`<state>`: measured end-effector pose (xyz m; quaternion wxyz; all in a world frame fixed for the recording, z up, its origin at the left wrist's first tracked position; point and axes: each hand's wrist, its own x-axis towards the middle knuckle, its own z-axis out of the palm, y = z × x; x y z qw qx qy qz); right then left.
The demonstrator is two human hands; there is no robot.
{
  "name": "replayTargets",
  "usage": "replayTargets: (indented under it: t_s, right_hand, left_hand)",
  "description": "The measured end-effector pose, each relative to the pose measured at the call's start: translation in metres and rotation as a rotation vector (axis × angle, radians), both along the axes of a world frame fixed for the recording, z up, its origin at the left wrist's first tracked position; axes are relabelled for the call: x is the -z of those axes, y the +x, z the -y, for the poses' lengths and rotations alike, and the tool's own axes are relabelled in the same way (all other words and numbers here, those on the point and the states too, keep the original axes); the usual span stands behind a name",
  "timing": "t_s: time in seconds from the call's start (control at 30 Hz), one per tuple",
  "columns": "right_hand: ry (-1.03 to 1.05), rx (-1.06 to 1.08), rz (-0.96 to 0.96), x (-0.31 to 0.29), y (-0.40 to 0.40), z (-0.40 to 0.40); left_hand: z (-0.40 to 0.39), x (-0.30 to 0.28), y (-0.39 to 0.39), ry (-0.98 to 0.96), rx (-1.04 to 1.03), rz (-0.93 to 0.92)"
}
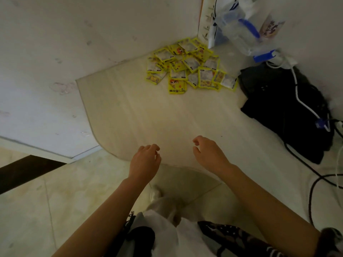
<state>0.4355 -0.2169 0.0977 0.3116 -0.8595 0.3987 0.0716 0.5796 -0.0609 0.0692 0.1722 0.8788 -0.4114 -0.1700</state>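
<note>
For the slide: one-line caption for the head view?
Empty left hand and right hand hover over a pale mat, short of a pile of yellow packets.

In the far corner, clear plastic bags (239,34) with a blue handle, leaning against the wall (315,25). Just below them on the right, a black bag (278,112) slumped on the floor, with a white cable (301,101) draped over it and black cables (313,184) trailing past its near end. On the left, a white panel (46,71) with faint smudges, a dark strip (22,171) by its near edge, and pale tiles (37,210) below.
</note>
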Motion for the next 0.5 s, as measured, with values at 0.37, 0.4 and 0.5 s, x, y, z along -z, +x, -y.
replayTargets:
  t_s: [0.37, 0.4, 0.5]
  right_hand:
    - [0.006, 0.084, -0.054, 0.018, 0.081, 0.091]
    - [0.005, 0.085, -0.062, 0.019, 0.089, 0.100]
    - [-0.016, 0.099, -0.072, 0.021, 0.109, 0.128]
  left_hand:
    - [0.090, 0.015, 0.124, 0.032, -0.002, -0.018]
    - [0.098, 0.016, 0.135, 0.036, 0.003, -0.014]
    - [0.122, 0.019, 0.163, 0.044, 0.031, -0.015]
